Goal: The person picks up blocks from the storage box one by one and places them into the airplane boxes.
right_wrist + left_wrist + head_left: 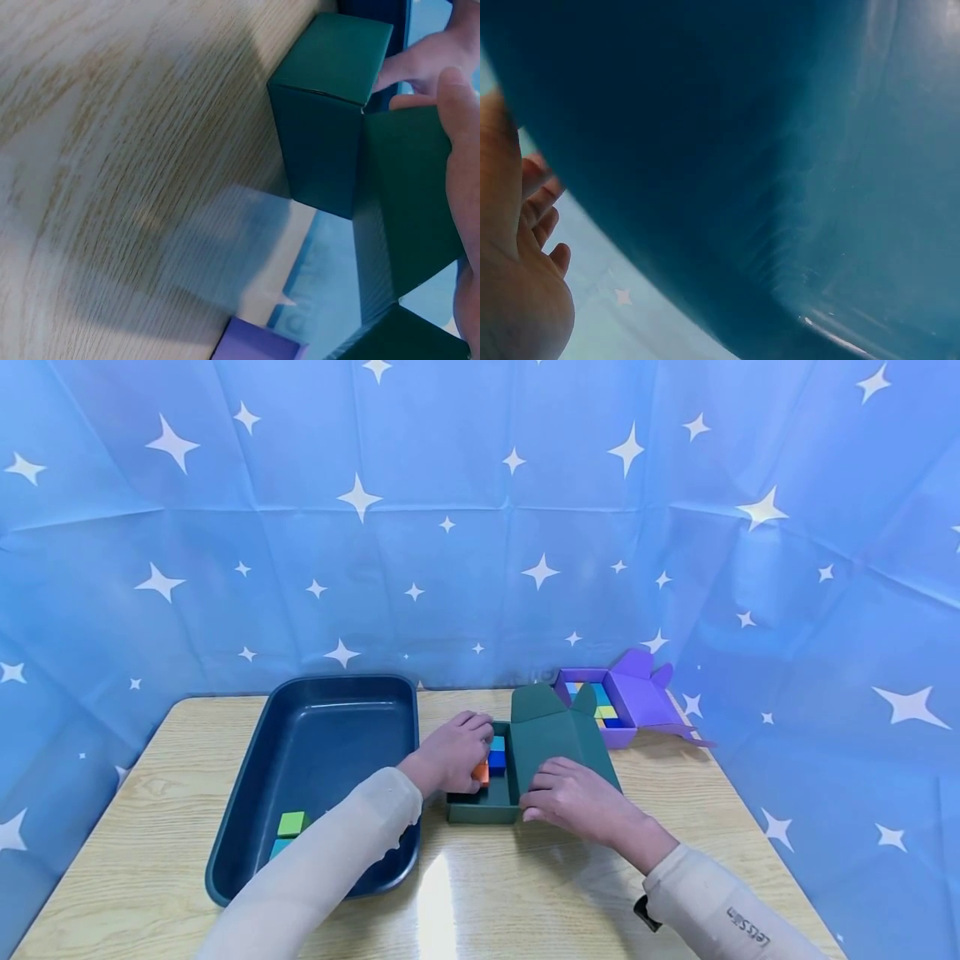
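Note:
My left hand (452, 753) reaches into the green box (483, 814), its fingers and thumb around an orange block (481, 775). Beside that block lie a dark blue block (497, 763) and a light blue block (498, 743); the hand hides the box's left part. At the box's right, my right hand (567, 797) holds the near edge of the raised lid (558, 737). The right wrist view has the thumb (457, 97) against that lid. Only part of the left hand (525, 277) shows beyond the tray in the left wrist view.
A dark blue tray (251, 777) stands left of the box, with a green block (292, 823) and a teal block (279, 847) at its near end, partly behind my left sleeve. Behind the lid, at the back right, sits an open purple box (622, 739) containing several coloured blocks.

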The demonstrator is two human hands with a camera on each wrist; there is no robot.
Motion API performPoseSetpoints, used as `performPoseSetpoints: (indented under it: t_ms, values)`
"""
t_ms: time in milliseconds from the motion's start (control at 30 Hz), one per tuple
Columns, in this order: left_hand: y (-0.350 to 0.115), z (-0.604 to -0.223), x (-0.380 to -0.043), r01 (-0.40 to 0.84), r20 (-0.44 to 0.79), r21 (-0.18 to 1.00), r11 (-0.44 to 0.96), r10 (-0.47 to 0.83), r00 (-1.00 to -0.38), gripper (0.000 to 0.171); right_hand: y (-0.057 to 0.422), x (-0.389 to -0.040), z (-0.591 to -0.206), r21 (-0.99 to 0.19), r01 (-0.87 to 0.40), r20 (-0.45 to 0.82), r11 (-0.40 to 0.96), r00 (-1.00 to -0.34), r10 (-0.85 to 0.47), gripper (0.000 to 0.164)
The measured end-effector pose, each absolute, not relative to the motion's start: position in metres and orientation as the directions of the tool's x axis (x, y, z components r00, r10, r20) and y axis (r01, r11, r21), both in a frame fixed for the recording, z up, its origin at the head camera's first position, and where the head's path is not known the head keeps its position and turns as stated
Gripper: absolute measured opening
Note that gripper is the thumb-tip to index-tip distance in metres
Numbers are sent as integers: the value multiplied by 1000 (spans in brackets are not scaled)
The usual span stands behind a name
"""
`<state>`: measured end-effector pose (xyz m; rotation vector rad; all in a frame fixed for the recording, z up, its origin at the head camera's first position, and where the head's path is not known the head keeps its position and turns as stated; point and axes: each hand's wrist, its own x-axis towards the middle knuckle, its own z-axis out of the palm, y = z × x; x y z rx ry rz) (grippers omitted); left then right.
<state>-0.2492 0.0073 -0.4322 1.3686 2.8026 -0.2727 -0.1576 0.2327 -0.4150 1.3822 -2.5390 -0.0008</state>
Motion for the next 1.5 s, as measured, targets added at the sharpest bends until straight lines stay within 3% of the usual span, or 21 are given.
performPoseSetpoints:
  t_ms: [367,667,800,933,1167,1500]
  values:
    - [9,-439,-246,757,-102,-252,603,761,-640,54,232,-157,-414,125,-826,216,550,-518,-828,34]
    - [6,-438,-244,734,-89,-247,632,740,-667,52,232,-157,-416,127,-827,221,548,-515,-828,34]
    - [-6,-428,-247,746,-60,-185,640,750,-659,42,232,-157,-417,121,-827,220,550,-518,-827,34]
    - [-32,-413,-252,739,0,-107,665,743,-669,28,233,-157,-417,119,-829,224,547,-514,-828,34]
    - [-103,-393,-254,670,109,-72,738,674,-731,27,234,-157,-416,129,-834,234,537,-501,-833,32]
    - [-199,-399,-233,578,112,-23,815,577,-809,20,234,-159,-416,132,-835,224,535,-500,-836,33]
